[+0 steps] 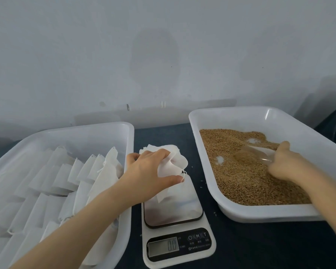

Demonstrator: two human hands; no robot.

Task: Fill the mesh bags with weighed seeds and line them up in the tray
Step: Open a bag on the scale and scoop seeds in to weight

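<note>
The right hand [285, 164] is blurred and hides the clear scoop [258, 154] handle. Under the left hand [149, 171] and its mesh bag [173, 162], the scale [175, 210] platform's far end is covered; its button labels are illegibly small

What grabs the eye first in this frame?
The brown seeds filling the right tray, where the right hand holds a clear scoop in them. At centre the left hand pinches a white bag over the scale, whose display reads zero. The left tray holds rows of white bags.
</note>
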